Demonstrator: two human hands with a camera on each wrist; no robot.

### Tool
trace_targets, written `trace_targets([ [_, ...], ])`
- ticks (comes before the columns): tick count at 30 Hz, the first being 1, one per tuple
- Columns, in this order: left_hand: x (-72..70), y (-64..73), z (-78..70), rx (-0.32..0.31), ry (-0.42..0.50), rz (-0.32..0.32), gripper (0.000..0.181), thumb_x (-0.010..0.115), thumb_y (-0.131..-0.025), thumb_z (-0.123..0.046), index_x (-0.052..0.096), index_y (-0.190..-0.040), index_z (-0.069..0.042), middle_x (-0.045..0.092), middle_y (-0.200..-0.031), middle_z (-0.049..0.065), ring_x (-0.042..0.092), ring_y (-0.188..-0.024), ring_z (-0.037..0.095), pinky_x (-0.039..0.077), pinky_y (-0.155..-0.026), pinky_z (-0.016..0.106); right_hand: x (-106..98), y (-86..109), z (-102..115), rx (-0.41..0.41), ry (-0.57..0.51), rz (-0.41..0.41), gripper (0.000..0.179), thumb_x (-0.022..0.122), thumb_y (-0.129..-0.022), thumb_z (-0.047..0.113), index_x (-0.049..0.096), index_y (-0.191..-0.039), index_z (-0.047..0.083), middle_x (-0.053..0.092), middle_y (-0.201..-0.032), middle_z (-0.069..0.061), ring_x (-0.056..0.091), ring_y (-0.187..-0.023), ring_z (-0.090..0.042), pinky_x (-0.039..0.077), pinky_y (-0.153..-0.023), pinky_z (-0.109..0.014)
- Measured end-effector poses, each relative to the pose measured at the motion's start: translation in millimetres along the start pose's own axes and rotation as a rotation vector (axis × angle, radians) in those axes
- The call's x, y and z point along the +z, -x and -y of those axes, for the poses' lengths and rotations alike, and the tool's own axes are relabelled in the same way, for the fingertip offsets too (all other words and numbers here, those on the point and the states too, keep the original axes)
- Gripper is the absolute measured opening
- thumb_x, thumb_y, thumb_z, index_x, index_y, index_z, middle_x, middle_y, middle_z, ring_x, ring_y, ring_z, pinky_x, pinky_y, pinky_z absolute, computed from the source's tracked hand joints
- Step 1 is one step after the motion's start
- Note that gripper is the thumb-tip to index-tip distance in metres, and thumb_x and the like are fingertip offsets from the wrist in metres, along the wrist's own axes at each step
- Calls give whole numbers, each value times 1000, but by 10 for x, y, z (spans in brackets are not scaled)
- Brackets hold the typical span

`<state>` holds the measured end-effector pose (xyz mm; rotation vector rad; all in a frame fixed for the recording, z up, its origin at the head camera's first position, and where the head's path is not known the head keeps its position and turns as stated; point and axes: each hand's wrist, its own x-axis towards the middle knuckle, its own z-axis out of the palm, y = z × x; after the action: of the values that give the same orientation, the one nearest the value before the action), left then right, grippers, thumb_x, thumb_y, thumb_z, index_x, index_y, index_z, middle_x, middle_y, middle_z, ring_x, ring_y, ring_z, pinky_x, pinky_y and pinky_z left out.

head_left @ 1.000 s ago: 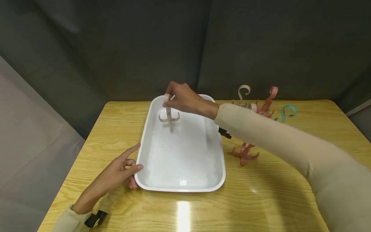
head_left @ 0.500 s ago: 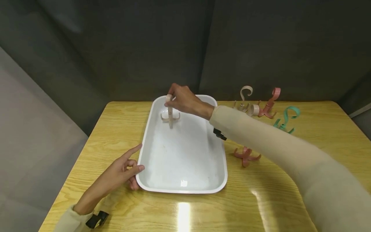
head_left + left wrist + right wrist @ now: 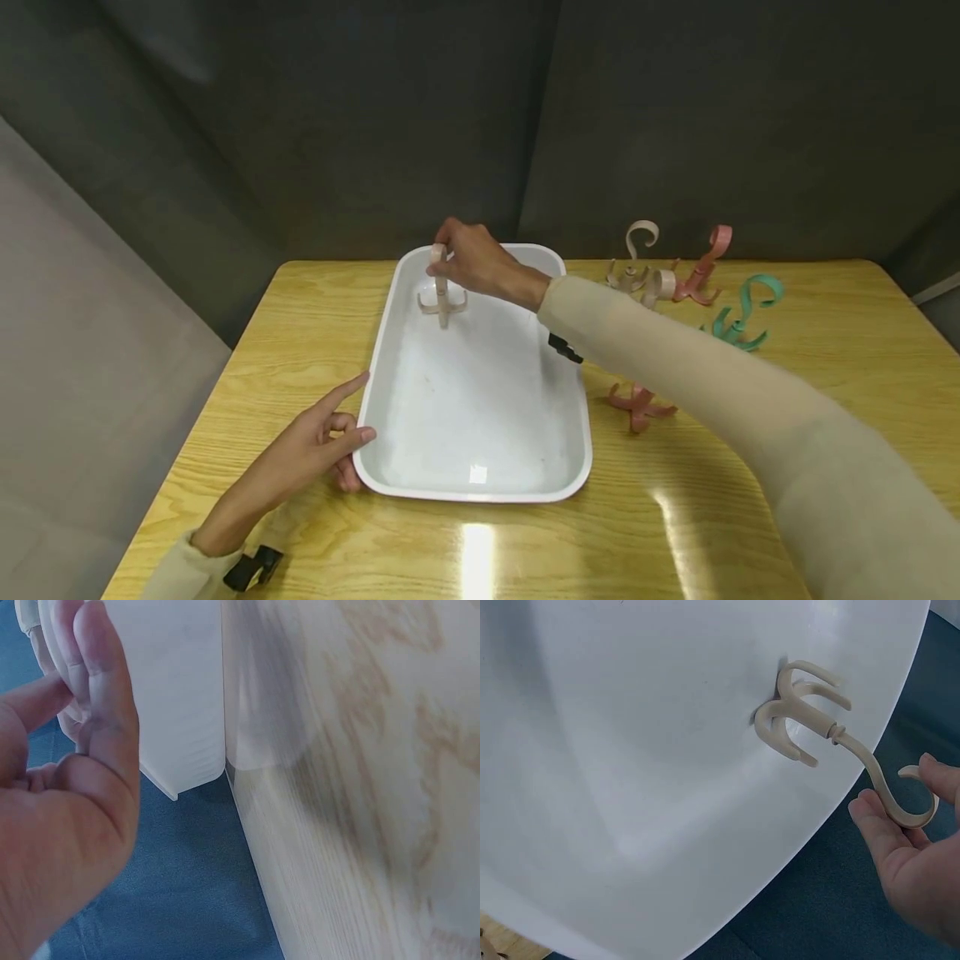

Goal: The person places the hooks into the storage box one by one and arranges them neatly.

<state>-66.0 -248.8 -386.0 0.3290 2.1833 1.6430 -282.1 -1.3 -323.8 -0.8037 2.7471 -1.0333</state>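
A beige multi-prong hanging hook (image 3: 442, 302) stands upright at the far left corner inside the white tray (image 3: 480, 497). My right hand (image 3: 477, 258) holds it by its curved top, between thumb and fingers. In the right wrist view, the hook's prongs (image 3: 786, 712) sit against the tray's floor, and its curved stem (image 3: 881, 787) passes between the fingers. My left hand (image 3: 307, 446) holds the tray's left side near the front corner. Its thumb lies over the rim, the index finger stretches along the edge, and the other fingers bend below.
Right of the tray, on the wooden table (image 3: 300, 325), stand a beige hook (image 3: 639, 250), a pink hook (image 3: 705, 267) and a green hook (image 3: 742, 321). Another pink hook (image 3: 639, 408) is partly behind the right sleeve (image 3: 712, 400). Dark cloth (image 3: 390, 125) hangs behind the table.
The beige hook in my right hand has shifted slightly and now stands steady in the tray corner. The right forearm has dropped a little, exposing more of the green hook. My left hand stays put.
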Motion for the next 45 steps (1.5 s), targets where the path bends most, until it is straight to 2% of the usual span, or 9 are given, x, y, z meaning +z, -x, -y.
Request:
trace_targets([
  [13, -1, 10, -7, 0, 4, 5, 80, 61, -107, -11, 9, -166, -2, 59, -79, 16, 71, -58, 24, 64, -58, 45, 10, 3, 29, -9, 9, 15, 42, 75, -99, 18, 58, -132, -3, 65, -126, -16, 66, -110, -24, 57, -95, -36],
  [25, -8, 15, -20, -21, -7, 3, 81, 62, -107, -13, 9, -167, -3, 59, -79, 16, 71, -58, 25, 64, -59, 45, -149, 117, 91, -1, 29, 23, 57, 73, -101, 24, 50, -143, -6, 60, -140, -23, 68, -112, -28, 58, -98, -38],
  [37, -6, -13, -20, -28, -19, -2, 80, 62, -107, -14, 10, -167, -4, 59, -80, 17, 71, -59, 26, 64, -59, 45, -350, 397, 220, -119, 49, 5, 52, 66, -104, 24, 50, -144, -6, 59, -140, -19, 60, -128, -29, 52, -105, -37],
  [45, -22, -34, -27, -26, -17, 9, 81, 62, -107, -13, 9, -166, -2, 58, -80, 16, 71, -59, 25, 64, -59, 45, -497, 635, 276, -115, 69, 8, 55, 72, -101, 25, 52, -145, -3, 59, -141, -16, 62, -125, -29, 52, -106, -37],
])
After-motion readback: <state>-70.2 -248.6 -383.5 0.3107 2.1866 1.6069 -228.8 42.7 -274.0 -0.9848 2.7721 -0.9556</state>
